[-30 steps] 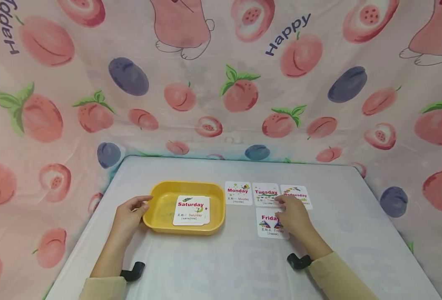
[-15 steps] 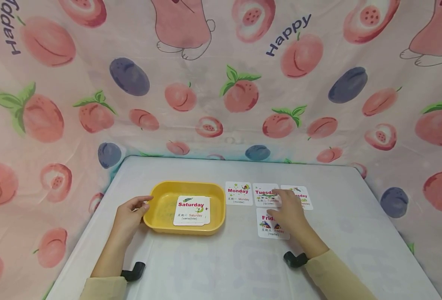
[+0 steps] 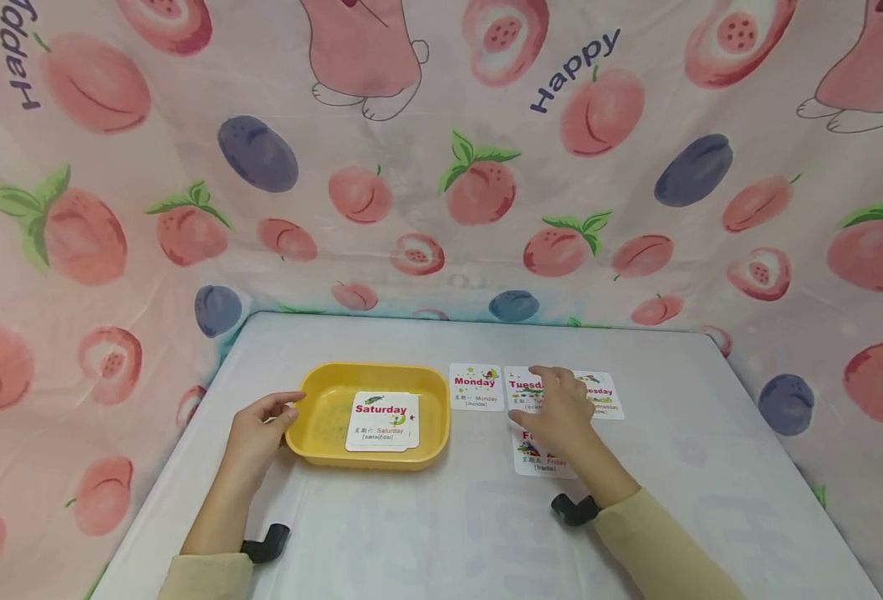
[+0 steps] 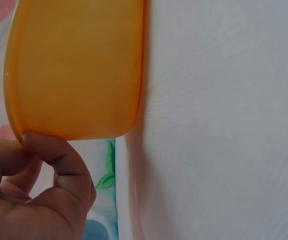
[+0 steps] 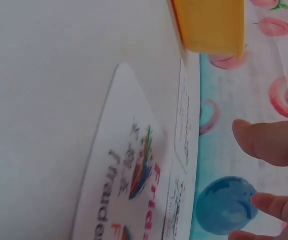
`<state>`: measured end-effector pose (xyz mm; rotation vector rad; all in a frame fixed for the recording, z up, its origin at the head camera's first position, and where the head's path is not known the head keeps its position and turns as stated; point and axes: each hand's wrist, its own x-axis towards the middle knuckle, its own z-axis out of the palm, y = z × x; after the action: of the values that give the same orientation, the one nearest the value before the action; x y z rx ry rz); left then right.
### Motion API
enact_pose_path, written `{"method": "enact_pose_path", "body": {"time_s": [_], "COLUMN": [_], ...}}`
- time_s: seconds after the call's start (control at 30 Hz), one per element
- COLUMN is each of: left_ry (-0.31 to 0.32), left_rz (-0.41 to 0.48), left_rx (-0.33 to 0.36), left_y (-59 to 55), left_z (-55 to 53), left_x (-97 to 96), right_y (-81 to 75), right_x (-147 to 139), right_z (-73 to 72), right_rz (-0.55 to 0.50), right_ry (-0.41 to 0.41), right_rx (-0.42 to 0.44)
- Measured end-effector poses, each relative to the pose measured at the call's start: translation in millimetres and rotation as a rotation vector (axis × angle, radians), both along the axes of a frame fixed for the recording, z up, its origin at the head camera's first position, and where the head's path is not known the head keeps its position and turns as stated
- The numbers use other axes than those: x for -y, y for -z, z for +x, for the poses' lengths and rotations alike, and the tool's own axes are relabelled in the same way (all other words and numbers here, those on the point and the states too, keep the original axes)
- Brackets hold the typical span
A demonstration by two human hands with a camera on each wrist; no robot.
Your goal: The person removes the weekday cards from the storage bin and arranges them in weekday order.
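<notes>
My left hand (image 3: 256, 429) pinches the left rim of a yellow plastic tray (image 3: 321, 457); the left wrist view has the thumb and a finger at the tray's rim (image 4: 14, 110). Inside lies a small stack of white cards, topped by the Saturday card (image 3: 381, 422). With fingers spread and nothing held, my right hand (image 3: 561, 412) hovers over the Tuesday card (image 3: 520, 375) and the Friday card (image 3: 542, 465), partly covering both. In the right wrist view its thumb and fingertips stand apart above the Friday card (image 5: 128, 165).
The Monday card (image 3: 475, 387) lies right of the tray, beginning a row with Tuesday and the Wednesday card (image 3: 608, 396). Friday sits below that row. A white cloth covers the table (image 3: 411, 533). Behind it hangs a fruit-printed curtain (image 3: 426, 150).
My right hand has moved left, from over the Wednesday card and Friday's right edge to over Tuesday and Friday, its fingers spreading wider. The left hand and tray stay put.
</notes>
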<state>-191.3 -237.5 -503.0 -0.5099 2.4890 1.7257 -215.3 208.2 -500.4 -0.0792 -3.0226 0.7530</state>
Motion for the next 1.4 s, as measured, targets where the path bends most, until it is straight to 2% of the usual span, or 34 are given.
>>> {"method": "enact_pose_path", "body": {"time_s": [0.27, 0.43, 0.63, 1.1, 1.4], "left_ry": [-0.003, -0.008, -0.012, -0.008, -0.01], "left_rz": [-0.003, -0.012, -0.016, -0.017, -0.018], "left_rx": [-0.005, -0.001, 0.007, 0.003, 0.008], "left_y": [0.9, 1.5, -0.6, -1.1, -2.3], "left_z": [-0.9, -0.7, -0.1, 0.3, 0.6], "left_x": [0.1, -1.0, -2.4, -2.0, -2.7], "right_y": [-2.2, -2.1, -6.3, -26.7, -30.3], "right_x": [19, 31, 49, 91, 113], "right_z": [0.6, -0.5, -0.3, 2.4, 2.9], "right_rz": [0.059, 0.085, 0.057, -0.019, -0.035], "right_ry": [-0.089, -0.112, -0.129, -0.165, -0.219], "right_rx": [0.037, 0.039, 0.02, 0.002, -0.011]}}
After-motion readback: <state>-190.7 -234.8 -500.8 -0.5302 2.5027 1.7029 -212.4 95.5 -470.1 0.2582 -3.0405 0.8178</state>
